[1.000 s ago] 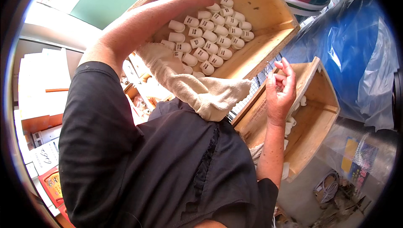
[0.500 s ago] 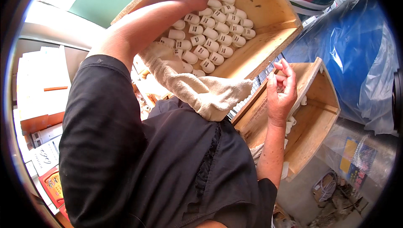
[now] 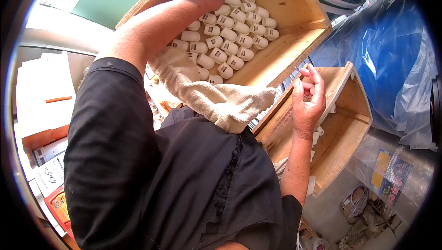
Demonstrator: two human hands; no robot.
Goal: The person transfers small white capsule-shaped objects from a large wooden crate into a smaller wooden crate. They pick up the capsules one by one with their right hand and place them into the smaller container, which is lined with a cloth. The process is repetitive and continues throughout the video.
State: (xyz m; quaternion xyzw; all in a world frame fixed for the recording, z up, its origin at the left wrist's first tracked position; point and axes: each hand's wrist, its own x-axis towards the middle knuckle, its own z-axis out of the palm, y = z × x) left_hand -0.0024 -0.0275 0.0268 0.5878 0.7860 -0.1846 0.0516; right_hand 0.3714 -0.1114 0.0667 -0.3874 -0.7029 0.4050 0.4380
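My left hand (image 3: 211,0) reaches into a wooden box (image 3: 294,8), by its far left side; its fingers are hidden from view. Beside it, white plastic pieces (image 3: 229,34) with rounded ends and small dark marks lie in rough rows on the box floor. A beige cloth (image 3: 202,94) drapes across the near edge of this box, under my left forearm. My right hand (image 3: 309,103) is raised over a second wooden box (image 3: 338,155), its fingers curled toward the thumb. A tiny thin thing seems to show at the fingertips, too small to name.
Several white parts (image 3: 317,132) lie inside the second box, partly behind my right forearm. Blue material under clear plastic (image 3: 368,66) stands at the right. Papers and cartons (image 3: 46,98) are stacked at the left. Cables and clutter (image 3: 357,204) lie on the floor at lower right.
My left hand and forearm have shifted slightly left in the picture, as have the white pieces in the box. My right hand keeps its place and curled pose.
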